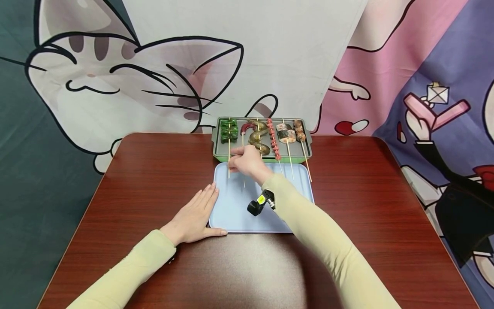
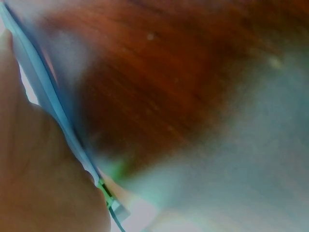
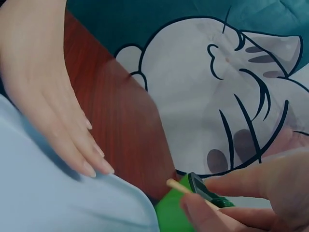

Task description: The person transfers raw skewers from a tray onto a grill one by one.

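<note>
My right hand [image 1: 250, 164] pinches the bare stick of a green vegetable skewer [image 1: 229, 131] between thumb and fingers. In the right wrist view, the blunt end of the wooden stick [image 3: 177, 186] pokes out past the thumb. The green pieces lie at the left end of a grey-and-green grill tray [image 1: 218, 148]. My left hand [image 1: 194, 214] lies with straight fingers along the left edge of a light blue tray [image 1: 239, 221], its thumb at the near corner. The blue tray's edge [image 2: 53, 101] runs beside the hand in the left wrist view.
Right of the green skewer lie a dark red curled skewer [image 1: 248, 127], a mussel-like skewer [image 1: 259, 137], a pink beaded skewer [image 1: 272, 139], a fish skewer [image 1: 285, 133] and a brown meat skewer [image 1: 299, 130]. Their sticks overhang the blue tray. A cartoon cloth hangs behind the brown table [image 1: 154, 180].
</note>
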{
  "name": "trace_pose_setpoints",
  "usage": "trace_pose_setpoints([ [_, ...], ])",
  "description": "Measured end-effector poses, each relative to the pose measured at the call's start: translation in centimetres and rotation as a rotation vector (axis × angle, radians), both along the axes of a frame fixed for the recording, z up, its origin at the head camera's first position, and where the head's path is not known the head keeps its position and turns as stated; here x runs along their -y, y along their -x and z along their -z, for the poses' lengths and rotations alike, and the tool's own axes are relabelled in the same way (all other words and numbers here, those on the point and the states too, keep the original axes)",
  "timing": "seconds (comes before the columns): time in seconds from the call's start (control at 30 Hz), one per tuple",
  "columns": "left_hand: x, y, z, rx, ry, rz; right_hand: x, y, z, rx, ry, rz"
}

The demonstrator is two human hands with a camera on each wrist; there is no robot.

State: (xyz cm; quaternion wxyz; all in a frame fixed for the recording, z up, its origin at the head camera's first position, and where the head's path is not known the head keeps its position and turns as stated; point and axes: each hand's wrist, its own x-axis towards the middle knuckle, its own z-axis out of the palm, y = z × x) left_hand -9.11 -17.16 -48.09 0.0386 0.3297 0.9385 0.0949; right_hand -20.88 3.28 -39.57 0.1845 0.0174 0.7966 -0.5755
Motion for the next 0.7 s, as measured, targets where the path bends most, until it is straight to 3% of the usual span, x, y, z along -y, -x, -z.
trace_pose_setpoints([
  [0.2,0.0,0.0,0.2,-0.001,-0.012,-0.002,-0.9,-1.0,-0.6,-0.058,-0.125,-0.069],
  [0.47,0.3,0.3,0.9,-0.001,-0.048,-0.016,-3.8,-1.6,-2.9,-0.189,-0.022,-0.060],
  [0.57,0.5,1.1,0.6,0.004,-0.064,-0.050,-5.9,-1.4,-4.3,-0.267,-0.052,-0.035],
  [0.7,1.4,3.1,-1.0,-0.034,-0.079,-0.118,-9.4,-1.0,-5.7,-0.439,-0.176,0.007],
])
